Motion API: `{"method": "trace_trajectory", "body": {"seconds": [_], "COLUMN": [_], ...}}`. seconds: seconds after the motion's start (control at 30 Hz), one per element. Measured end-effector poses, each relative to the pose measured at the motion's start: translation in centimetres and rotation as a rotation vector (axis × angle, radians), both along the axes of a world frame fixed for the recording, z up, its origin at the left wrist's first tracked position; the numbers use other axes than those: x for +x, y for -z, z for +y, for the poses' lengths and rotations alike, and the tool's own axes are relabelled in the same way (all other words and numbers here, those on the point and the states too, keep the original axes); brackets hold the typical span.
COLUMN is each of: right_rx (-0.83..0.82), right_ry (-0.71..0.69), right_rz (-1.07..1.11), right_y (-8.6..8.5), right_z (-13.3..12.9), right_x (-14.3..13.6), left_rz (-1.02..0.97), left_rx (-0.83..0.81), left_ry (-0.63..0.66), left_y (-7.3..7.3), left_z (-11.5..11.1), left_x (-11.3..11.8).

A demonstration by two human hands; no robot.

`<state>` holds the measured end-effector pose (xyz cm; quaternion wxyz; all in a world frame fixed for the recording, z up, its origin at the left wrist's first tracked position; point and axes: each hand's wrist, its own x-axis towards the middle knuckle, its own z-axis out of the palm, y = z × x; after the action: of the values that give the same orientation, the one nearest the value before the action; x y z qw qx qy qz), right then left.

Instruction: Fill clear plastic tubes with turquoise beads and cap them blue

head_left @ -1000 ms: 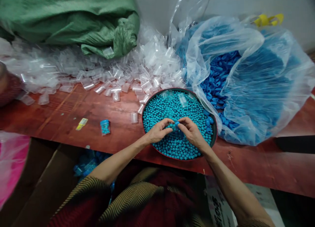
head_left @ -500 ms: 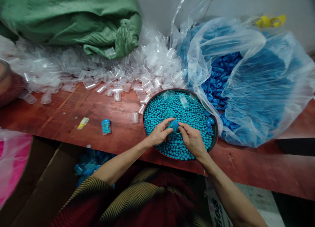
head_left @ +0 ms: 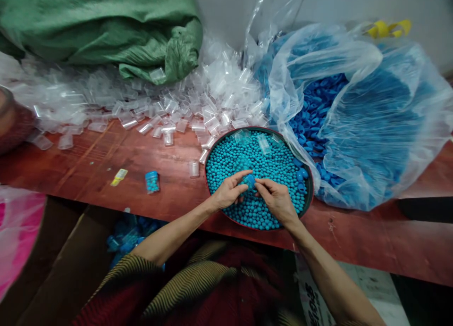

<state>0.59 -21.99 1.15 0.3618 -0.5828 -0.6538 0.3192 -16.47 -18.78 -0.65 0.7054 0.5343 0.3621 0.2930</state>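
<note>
Over the basin, my left hand [head_left: 228,191] grips a small clear plastic container between thumb and fingers; most of it is hidden by them. A blue cap [head_left: 250,180] sits at the container's right end. My right hand [head_left: 278,198] is closed, with thumb and fingertips pinched at the cap's right edge. Below both hands is a round dark basin [head_left: 310,194] full of small turquoise balls [head_left: 262,217]. A clear empty container [head_left: 264,144] lies on the balls toward the back, and several loose blue caps [head_left: 302,175] lie at the right rim.
A heap of clear containers [head_left: 170,109] spreads under a green sack [head_left: 106,29]. At right stands a plastic bag [head_left: 375,146] of blue caps. On the red table [head_left: 88,161] are a capped, filled container [head_left: 152,182] and a yellow-and-white label [head_left: 119,177]. Blue-capped items [head_left: 129,236] lie below the table edge.
My right fingertips have shifted slightly at the cap, and the cap has turned and moved a little left and down. My left hand stays nearly still.
</note>
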Motion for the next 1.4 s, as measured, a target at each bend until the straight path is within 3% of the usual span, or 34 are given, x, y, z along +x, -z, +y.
{"method": "trace_trajectory", "body": {"seconds": [0.13, 0.33, 0.47, 0.57, 0.63, 0.73, 0.9, 1.0, 1.2, 1.4], "right_rx": [0.034, 0.036, -0.146, -0.256, -0.224, -0.078, 0.167, 0.243, 0.325, 0.309], "right_ry": [-0.129, -0.190, -0.283, -0.174, -0.074, -0.032, -0.157, -0.112, 0.027, -0.006], "right_rz": [-0.045, -0.029, 0.123, 0.312, 0.355, 0.165, -0.291, -0.460, -0.418, -0.364], "right_y": [0.1, 0.2, -0.8, -0.8, -0.4, 0.1, 0.6, 1.1, 1.2, 1.2], "right_z": [0.3, 1.3, 2.4, 2.9, 2.9, 2.0, 0.0, -0.4, -0.6, -0.7], "right_x": [0.4, 0.2, 2.2, 3.2, 2.9, 1.1, -1.6, -2.1, -3.0, -3.1], "left_rz": [-0.028, -0.005, -0.052, -0.056, -0.045, -0.044, -0.071, -0.069, -0.063, -0.048], "left_rx": [0.017, -0.006, -0.088, -0.104, -0.087, -0.031, 0.039, 0.077, 0.084, 0.103], "left_ry": [-0.039, -0.176, -0.085, 0.005, 0.011, -0.060, -0.150, -0.158, -0.175, -0.237], "left_y": [0.0, 0.3, -0.1, -0.2, -0.1, 0.0, -0.2, -0.9, -2.1, -2.6], "left_z": [-0.1, 0.1, 0.3, 0.3, 0.3, 0.1, -0.4, -0.5, -0.8, -1.5], "left_x": [0.2, 0.1, -0.1, -0.1, 0.0, 0.2, 0.6, 0.8, 1.1, 1.6]}}
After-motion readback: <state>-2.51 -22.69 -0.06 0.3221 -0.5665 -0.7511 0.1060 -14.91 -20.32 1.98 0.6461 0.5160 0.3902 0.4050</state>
